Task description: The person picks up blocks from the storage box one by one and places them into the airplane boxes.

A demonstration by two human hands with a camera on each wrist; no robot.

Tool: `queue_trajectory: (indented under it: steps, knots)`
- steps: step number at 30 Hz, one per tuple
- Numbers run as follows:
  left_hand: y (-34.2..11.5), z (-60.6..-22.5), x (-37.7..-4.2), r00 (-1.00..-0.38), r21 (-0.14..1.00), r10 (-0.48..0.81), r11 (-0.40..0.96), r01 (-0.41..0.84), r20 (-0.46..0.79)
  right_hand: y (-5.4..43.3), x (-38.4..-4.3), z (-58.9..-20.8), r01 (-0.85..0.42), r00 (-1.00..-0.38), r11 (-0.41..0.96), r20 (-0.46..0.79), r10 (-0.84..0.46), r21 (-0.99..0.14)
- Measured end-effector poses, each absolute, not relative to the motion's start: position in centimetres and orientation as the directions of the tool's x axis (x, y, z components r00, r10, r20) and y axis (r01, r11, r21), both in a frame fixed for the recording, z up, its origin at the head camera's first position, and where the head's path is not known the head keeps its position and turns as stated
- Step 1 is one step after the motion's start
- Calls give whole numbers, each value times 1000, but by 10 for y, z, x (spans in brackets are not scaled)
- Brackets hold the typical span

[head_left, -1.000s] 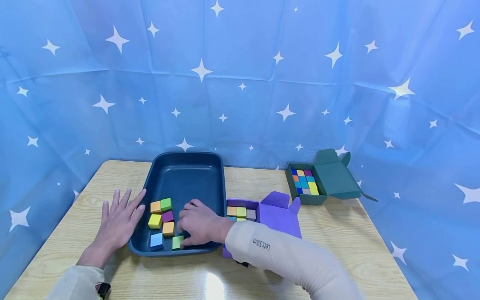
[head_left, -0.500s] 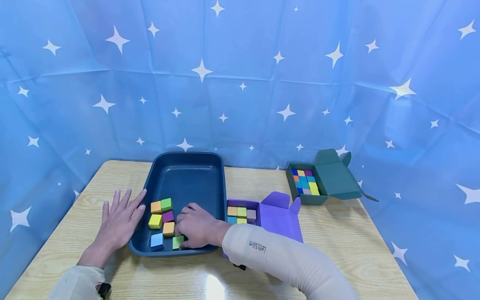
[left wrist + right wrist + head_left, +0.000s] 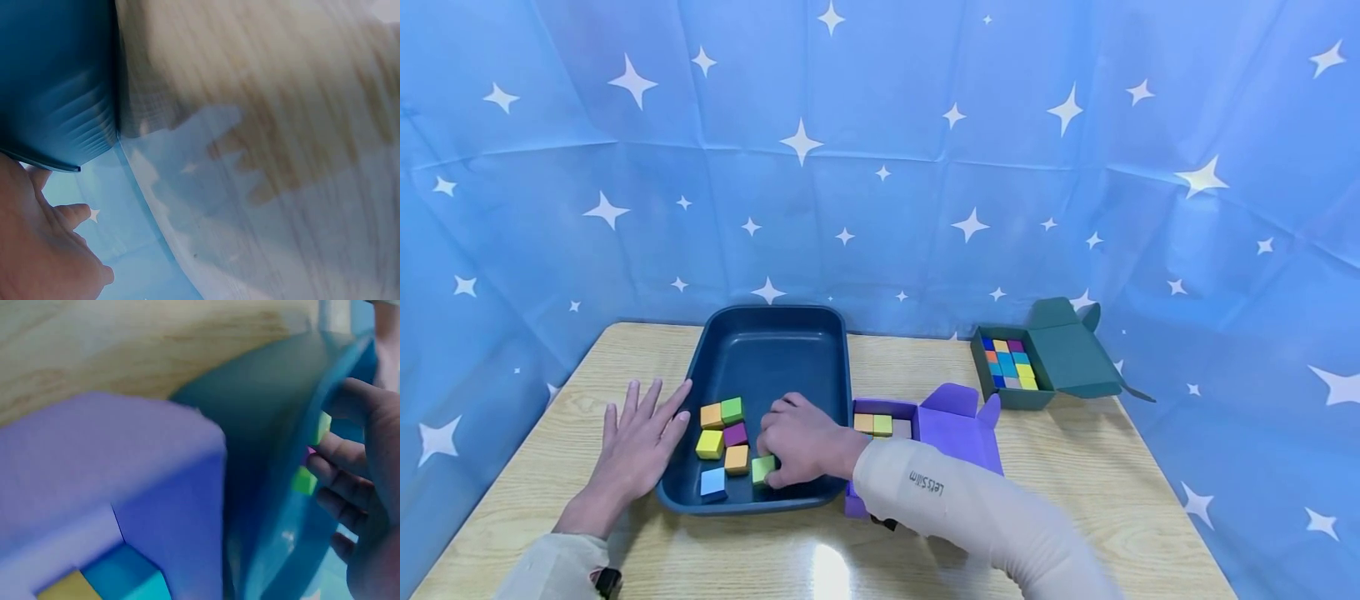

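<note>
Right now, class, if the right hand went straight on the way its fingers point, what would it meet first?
Probably the nearer orange block, just left of the green block the right hand pinches; depth is unclear, so it might pass above.

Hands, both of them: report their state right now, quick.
Left hand: open, fingers spread at the rim of the dark blue rectangular tray.
Right hand: closed, holding a light green cube.

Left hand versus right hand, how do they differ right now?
The left hand is spread at the dark blue tray's rim; the right hand is curled inside the tray. The left hand holds nothing visible, while the right hand pinches a light green block. Both emerge from pale sleeves.
</note>
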State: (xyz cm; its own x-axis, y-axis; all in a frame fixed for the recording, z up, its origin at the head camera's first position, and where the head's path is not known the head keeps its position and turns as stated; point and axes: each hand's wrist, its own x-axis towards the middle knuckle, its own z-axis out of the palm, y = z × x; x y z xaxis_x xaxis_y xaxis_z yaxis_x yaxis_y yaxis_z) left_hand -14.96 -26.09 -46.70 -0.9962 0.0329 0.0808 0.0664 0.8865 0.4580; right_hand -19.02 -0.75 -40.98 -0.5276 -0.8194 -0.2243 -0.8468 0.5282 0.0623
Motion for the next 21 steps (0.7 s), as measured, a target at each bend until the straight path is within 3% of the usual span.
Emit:
queue_trajectory:
  steps: [11, 21]
  knots:
    - [-260, -467, -149, -997, 458, 32, 887, 64, 77, 23, -203, -387, -806, -591, 588, -165, -790, 72]
    - [-260, -467, -150, -997, 453, 32, 889, 62, 74, 89, -219, -374, -721, -689, 692, -66, -722, -42]
